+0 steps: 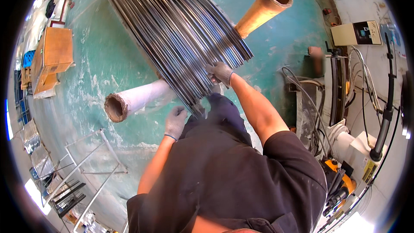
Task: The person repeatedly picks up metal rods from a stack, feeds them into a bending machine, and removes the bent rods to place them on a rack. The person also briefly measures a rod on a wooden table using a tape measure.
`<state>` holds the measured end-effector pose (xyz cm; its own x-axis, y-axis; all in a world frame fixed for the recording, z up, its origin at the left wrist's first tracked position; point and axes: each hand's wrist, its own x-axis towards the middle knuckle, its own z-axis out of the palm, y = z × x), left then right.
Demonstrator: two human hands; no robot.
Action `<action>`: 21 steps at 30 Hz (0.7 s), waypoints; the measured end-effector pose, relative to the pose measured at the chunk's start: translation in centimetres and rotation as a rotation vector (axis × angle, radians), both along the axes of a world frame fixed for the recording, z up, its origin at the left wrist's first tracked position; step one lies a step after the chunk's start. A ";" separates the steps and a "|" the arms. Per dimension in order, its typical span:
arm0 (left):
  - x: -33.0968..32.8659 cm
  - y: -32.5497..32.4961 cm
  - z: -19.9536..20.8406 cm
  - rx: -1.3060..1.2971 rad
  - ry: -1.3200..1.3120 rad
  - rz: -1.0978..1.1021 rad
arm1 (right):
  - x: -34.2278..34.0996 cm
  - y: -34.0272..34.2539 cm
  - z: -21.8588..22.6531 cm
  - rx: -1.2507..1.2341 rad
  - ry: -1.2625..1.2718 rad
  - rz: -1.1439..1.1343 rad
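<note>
Right grip forward, left grip nearer

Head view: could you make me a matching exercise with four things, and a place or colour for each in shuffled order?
Things:
1. right hand
2. left hand
3. left-hand tube
4. right-hand tube

Places or colours:
A. orange-brown
B. left of the near ends of the metal bars
C. whitish
D. at the near ends of the metal bars

Pairs: 1-D, 2-B, 3-C, 4-A
</note>
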<state>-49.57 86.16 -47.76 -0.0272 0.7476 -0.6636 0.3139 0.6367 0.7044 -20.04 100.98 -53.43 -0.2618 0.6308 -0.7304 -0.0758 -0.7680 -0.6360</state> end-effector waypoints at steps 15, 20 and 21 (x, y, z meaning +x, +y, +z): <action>8.8 9.0 -5.7 -0.360 -0.884 0.097 | 3.9 -58.2 17.6 -0.442 -1.113 0.147; 15.5 5.6 -0.8 -0.451 -0.900 0.265 | -1.8 -61.0 21.2 -0.457 -1.388 0.013; 16.1 3.8 -0.2 -0.413 -0.866 0.196 | -1.8 -59.9 21.2 -0.371 -1.481 -0.030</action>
<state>-33.48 89.92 -47.96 0.4938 0.4859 -0.7212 -0.3447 0.8708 0.3506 -21.82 41.12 -32.27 0.8326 0.3504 -0.4290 0.4176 -0.9059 0.0704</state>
